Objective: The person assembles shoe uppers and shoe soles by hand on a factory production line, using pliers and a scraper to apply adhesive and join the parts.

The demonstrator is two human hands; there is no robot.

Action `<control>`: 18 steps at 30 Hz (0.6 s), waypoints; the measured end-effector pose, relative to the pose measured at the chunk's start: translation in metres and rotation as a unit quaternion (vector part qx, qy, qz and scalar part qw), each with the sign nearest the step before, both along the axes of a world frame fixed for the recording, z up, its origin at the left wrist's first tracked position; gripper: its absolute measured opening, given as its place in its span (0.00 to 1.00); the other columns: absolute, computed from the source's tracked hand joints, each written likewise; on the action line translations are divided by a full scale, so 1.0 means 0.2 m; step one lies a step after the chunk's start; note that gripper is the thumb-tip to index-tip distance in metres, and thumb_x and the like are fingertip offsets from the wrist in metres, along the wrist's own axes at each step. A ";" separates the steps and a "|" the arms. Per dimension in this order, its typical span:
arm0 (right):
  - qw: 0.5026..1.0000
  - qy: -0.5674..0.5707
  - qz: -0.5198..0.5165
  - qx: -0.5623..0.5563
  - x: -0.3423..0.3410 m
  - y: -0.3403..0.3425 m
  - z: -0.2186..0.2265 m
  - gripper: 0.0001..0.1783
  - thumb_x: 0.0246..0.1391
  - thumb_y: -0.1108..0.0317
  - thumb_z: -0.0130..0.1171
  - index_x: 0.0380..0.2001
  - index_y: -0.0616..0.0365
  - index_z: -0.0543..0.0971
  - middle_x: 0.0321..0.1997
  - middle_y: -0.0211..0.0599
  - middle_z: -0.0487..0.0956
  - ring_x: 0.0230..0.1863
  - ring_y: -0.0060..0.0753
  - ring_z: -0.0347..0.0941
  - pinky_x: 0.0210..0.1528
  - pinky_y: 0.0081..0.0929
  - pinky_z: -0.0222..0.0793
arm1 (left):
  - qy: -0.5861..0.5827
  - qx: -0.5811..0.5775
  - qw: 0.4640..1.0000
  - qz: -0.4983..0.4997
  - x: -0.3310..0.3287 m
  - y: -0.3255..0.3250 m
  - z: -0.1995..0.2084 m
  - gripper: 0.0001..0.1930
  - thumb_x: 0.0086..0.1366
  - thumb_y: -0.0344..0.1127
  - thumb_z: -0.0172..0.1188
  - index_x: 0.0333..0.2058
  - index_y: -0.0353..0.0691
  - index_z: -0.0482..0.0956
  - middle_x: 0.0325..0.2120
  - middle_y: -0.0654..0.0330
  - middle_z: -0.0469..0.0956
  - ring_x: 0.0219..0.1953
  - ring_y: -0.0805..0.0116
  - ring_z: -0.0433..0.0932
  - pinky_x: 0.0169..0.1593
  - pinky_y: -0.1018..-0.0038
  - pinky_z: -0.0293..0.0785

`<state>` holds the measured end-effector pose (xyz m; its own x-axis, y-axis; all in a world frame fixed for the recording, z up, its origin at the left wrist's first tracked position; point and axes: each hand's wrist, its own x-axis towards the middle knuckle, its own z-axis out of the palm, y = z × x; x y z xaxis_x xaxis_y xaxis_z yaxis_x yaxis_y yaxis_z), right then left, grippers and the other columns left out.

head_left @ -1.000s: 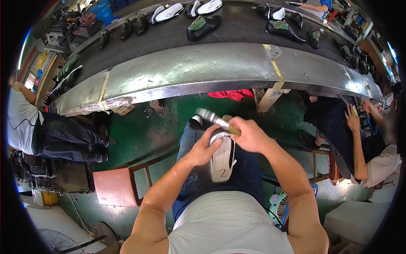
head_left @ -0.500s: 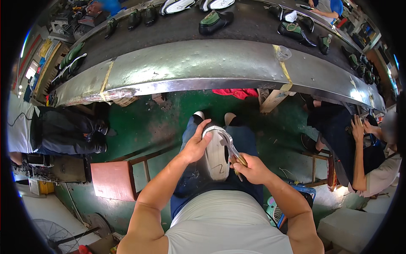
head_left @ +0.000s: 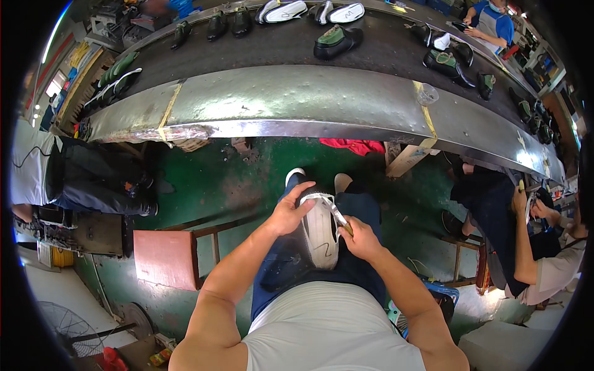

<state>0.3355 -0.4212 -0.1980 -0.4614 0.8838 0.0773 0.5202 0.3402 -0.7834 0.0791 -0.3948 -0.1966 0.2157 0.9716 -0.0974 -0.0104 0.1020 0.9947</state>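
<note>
White underside up, the shoe (head_left: 320, 238) lies across my lap, middle of the frame, its rounded end pointing away from me. My left hand (head_left: 289, 210) is wrapped about that far end, fingers over the dark side and thumb pressed near the rim. And my right hand (head_left: 360, 238) is curled firmly round the handles of the pincers (head_left: 337, 214), their metal head up against the pale edge at the far end, right of centre; whether the tips have bitten, I cannot tell. So, how far along? Part-way, I'd judge: the dark upper is round the form, the flat bottom shows bare, with no outer sole on it, and a dark squiggle sits at the near end. That pale edge looks raised and uneven where the pincers meet it, so I'd call that stretch not yet flat; what is fastened underneath I can't make out. Up at the top of the frame, on the dark bench (head_left: 266, 93), a green-and-black shoe (head_left: 338, 41) stands upright, and white-bottomed shoes (head_left: 281, 12) lie behind it.
</note>
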 end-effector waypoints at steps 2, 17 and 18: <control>1.000 -0.003 0.017 -0.016 -0.02 0.00 0.07 0.19 0.64 0.63 0.56 0.51 0.68 0.73 0.45 0.56 0.78 0.47 0.60 0.76 0.49 0.45 0.73 | -0.053 -0.021 0.998 -0.009 -0.06 -0.01 0.02 0.26 0.71 0.33 0.59 0.65 0.46 0.65 0.52 0.61 0.75 0.53 0.71 0.72 0.59 0.73 0.68; 0.980 0.005 0.016 -0.198 -0.17 0.11 0.57 0.14 0.66 0.63 0.51 0.44 0.65 0.73 0.28 0.49 0.79 0.32 0.54 0.78 0.38 0.41 0.73 | -0.042 -0.086 0.992 0.084 -0.03 0.03 0.02 0.24 0.68 0.30 0.61 0.62 0.38 0.69 0.49 0.58 0.78 0.50 0.74 0.75 0.56 0.75 0.71; 0.996 0.038 -0.001 -0.079 -0.20 0.12 0.51 0.15 0.67 0.62 0.51 0.44 0.65 0.73 0.30 0.52 0.79 0.34 0.57 0.78 0.39 0.44 0.73 | -0.037 -0.075 0.994 0.070 -0.04 0.03 0.02 0.26 0.68 0.30 0.61 0.64 0.38 0.68 0.51 0.58 0.77 0.51 0.73 0.75 0.57 0.74 0.71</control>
